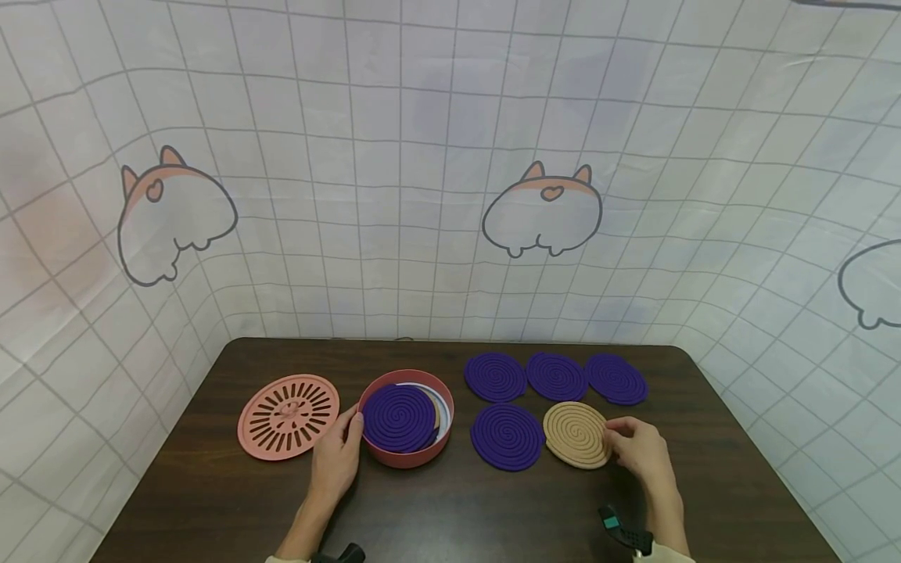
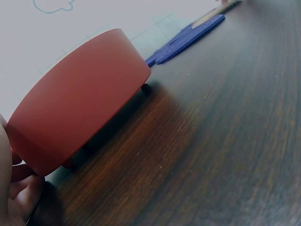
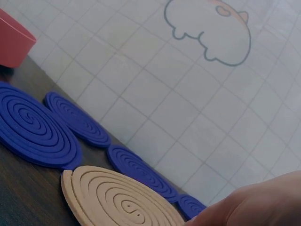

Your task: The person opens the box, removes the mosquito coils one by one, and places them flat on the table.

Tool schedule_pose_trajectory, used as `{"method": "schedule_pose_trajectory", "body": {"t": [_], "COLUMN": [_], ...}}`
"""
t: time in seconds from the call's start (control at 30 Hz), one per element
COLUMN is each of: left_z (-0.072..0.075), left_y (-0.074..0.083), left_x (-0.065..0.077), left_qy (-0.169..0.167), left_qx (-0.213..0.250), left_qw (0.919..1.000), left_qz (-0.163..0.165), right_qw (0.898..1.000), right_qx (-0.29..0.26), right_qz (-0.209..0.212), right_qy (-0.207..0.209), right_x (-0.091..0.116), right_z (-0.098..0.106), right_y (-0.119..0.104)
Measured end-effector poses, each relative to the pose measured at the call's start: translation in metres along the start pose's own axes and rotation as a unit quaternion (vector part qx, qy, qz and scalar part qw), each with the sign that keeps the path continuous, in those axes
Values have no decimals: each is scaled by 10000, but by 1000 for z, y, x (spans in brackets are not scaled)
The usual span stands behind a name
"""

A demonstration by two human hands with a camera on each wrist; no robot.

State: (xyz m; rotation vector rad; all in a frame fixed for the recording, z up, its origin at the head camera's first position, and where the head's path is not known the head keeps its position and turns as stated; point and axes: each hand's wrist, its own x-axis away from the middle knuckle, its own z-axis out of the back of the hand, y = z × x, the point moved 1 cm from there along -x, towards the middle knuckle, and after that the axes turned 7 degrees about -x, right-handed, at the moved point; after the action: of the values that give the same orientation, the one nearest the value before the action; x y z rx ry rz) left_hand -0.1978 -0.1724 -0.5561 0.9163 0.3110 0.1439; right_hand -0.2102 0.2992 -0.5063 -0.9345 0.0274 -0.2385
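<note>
A round red mosquito coil box stands left of the table's middle. Its left side is gripped by my left hand, thumb at the rim; fingers also show at its base in the left wrist view. A purple coil lies in the box over a white ring and part of a tan coil. On the right, my right hand pinches the right edge of a tan mosquito coil. Just left of that coil lies a purple mosquito coil.
Behind the tan coil, a row of three purple coils lies along the back of the table. A pink slotted lid rests left of the box. A white grid-patterned curtain hangs behind and beside the table.
</note>
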Motion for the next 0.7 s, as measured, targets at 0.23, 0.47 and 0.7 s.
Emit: {"method": "schedule_pose_trajectory", "body": {"t": [0.23, 0.47, 0.7], "left_z": [0, 0, 0], "left_y": [1, 0, 0], "left_x": [0, 0, 0], "left_qy": [5, -2, -30], "left_qx": [-18, -27, -27], "left_qw": [10000, 10000, 10000], "left_qz": [-12, -8, 14], "right_qw": [10000, 10000, 10000], "right_qx": [-69, -68, 8], "right_qz": [-26, -61, -53], "right_qy": [-2, -20, 40], "right_x": [-1, -2, -2], "right_z": [-1, -1, 0], "right_y": [1, 1, 1]}}
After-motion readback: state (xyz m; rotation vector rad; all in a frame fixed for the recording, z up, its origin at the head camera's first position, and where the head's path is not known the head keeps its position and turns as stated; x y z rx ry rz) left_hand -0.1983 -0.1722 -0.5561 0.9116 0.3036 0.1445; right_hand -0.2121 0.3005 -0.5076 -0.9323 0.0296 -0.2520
